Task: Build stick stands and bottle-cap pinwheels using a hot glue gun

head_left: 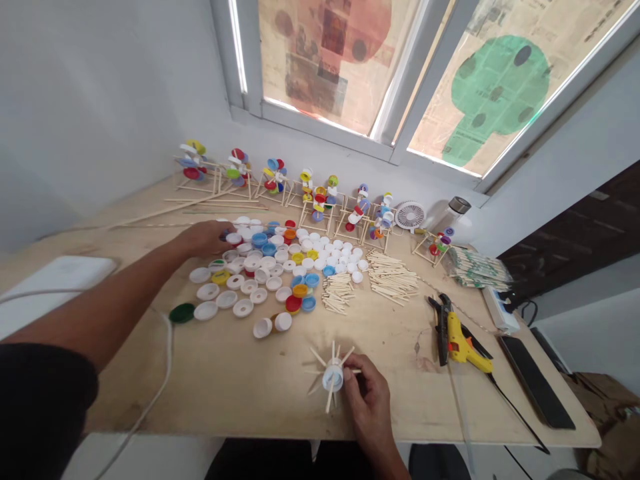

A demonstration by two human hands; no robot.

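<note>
My right hand (pixel 369 397) pinches one stick of a spoked wheel near the table's front edge. This wheel has a white bottle cap hub (pixel 332 379), with several thin wooden sticks pointing outward around it. My left arm stretches to the far left side of a spread of bottle caps (pixel 249 287). There my left hand (pixel 213 237) has its fingers bent down among the caps, beside a dark blue one; its fingertips are partly hidden. Right of the caps lie a pile of short cut sticks (pixel 339 293) and a pile of longer sticks (pixel 393 277).
Several small cap wheels on stick frames (pixel 317 212) line the back, beside a small white fan (pixel 410 216) and a flask (pixel 450 212). At right lie a yellow glue gun (pixel 465 347), black-handled cutters (pixel 442 333), a phone (pixel 537 380) and a power strip (pixel 500 310). A cable (pixel 167 353) crosses the left.
</note>
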